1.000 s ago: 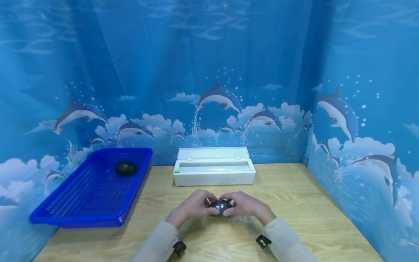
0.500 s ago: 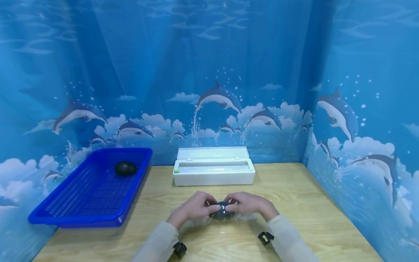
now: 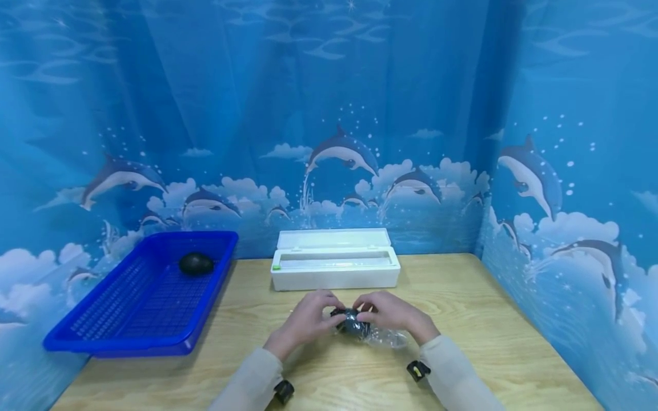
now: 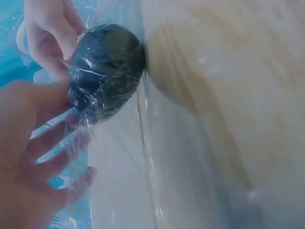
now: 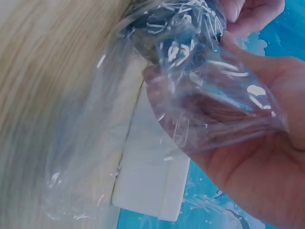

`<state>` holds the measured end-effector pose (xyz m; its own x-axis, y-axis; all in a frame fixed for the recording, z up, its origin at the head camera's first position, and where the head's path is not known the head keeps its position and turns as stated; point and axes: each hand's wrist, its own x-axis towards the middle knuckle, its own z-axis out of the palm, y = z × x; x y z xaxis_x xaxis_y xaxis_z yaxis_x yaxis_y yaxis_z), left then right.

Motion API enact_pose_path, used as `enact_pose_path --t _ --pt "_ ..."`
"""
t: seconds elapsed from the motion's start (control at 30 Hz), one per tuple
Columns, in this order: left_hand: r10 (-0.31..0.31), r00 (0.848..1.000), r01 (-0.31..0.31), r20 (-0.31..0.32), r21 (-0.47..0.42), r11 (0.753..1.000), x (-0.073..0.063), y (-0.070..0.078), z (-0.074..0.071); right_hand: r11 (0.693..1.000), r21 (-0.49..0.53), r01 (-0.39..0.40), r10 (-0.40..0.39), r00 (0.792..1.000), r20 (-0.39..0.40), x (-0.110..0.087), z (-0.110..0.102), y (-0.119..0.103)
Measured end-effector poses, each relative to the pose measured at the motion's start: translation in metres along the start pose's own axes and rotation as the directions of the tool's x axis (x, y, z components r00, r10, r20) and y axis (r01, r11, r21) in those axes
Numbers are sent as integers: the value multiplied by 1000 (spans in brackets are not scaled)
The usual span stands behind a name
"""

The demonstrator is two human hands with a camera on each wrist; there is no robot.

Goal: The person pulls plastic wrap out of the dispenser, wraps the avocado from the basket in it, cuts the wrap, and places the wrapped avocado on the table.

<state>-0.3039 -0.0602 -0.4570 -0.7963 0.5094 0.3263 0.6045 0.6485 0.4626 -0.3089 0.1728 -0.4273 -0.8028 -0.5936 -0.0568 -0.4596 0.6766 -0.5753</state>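
Observation:
A dark avocado [image 3: 356, 326] wrapped in clear cling film [image 3: 386, 338] is between both hands, just above or on the table; the exact contact is unclear. My left hand [image 3: 307, 321] holds its left side with thumb and forefinger, while the other fingers spread behind the film in the left wrist view. From the right, my right hand [image 3: 394, 315] pinches the wrapped fruit near its top. Loose film hangs over that palm [image 5: 248, 167] in the right wrist view. Shiny creases cover the avocado [image 4: 107, 71] in the left wrist view.
A white cling film dispenser [image 3: 335, 279] with its lid raised stands behind the hands. At the left, a blue plastic basket [image 3: 123, 345] holds another dark avocado [image 3: 196, 264]. Dolphin-print curtains [image 3: 329, 85] surround the wooden table [image 3: 462, 319].
Both hands have shifted slightly up, and the avocado has turned between them. More loose film now shows at its right side. The basket and dispenser stay put.

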Motion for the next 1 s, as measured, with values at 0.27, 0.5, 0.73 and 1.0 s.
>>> enact_pose_path --t 0.27,0.5,0.73,1.0 --pt "-25 995 25 95 -2 1000 1 2 -2 993 -99 66 -75 993 -92 -1 -5 -8" --pt "-7 995 6 99 4 1000 3 0 1 983 -169 76 -89 993 -73 0 -4 -17" --pt "-31 986 32 161 -3 999 3 1 3 985 -163 47 -57 997 -54 -4 -2 -20" --pt "-54 972 45 228 45 998 4 3 5 997 -70 -11 16 998 67 -9 0 -18"
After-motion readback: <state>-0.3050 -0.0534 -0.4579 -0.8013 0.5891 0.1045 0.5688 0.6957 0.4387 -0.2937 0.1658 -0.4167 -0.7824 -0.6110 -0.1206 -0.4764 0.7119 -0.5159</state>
